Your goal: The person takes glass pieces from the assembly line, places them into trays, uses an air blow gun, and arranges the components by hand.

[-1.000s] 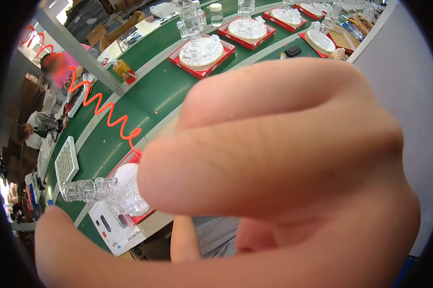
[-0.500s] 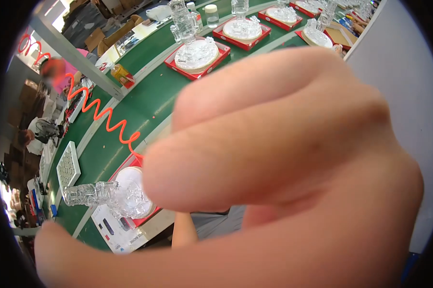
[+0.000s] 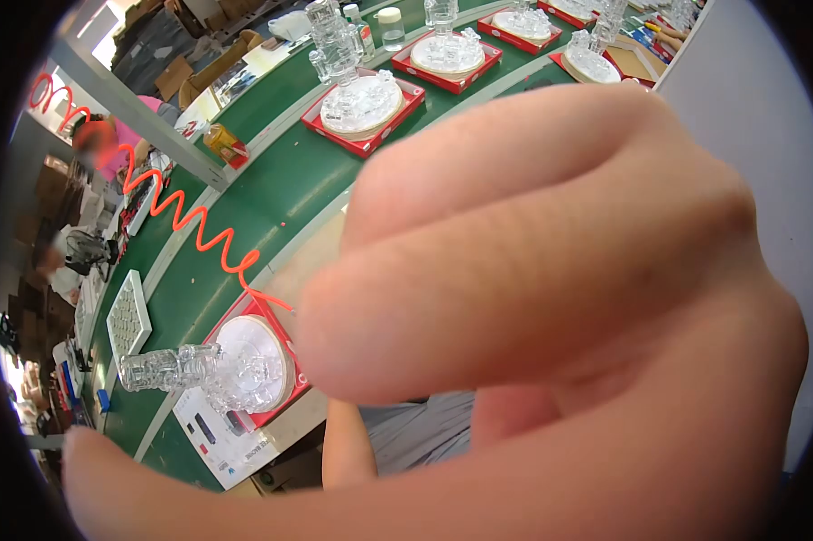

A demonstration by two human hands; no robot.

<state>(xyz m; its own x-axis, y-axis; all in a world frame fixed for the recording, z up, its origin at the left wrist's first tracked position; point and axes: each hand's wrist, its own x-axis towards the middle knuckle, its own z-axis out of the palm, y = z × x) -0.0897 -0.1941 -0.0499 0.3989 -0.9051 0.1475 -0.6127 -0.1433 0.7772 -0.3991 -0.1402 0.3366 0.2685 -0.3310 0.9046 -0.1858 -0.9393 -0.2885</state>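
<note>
My right hand (image 3: 551, 261) fills much of the view, very close to the camera and slightly blurred. Its fingers are bent and its thumb stretches out low on the left, well apart from them. Between thumb and fingers I see only the workplace behind, nothing held. Past the fingertips, a clear ornate piece (image 3: 176, 365) lies over a white round disc (image 3: 248, 338) in a red box (image 3: 289, 397). An orange coiled hose (image 3: 217, 236) ends beside the fingertips. Below shows a bare limb (image 3: 348, 446) beside grey cloth; my left hand does not show.
Along the green table (image 3: 271, 212) stand several red boxes (image 3: 370, 144) with clear pieces on white discs. There are also a yellow-and-red container (image 3: 226, 144), a capped jar (image 3: 390, 32), a white tray (image 3: 128, 311) and a printed sheet (image 3: 217, 437). A grey post (image 3: 145, 113) rises at left. Other people work farther off.
My right hand has shifted slightly to the right in the view. More of the nearest red box, the white disc and the hose's end now shows past the fingertips.
</note>
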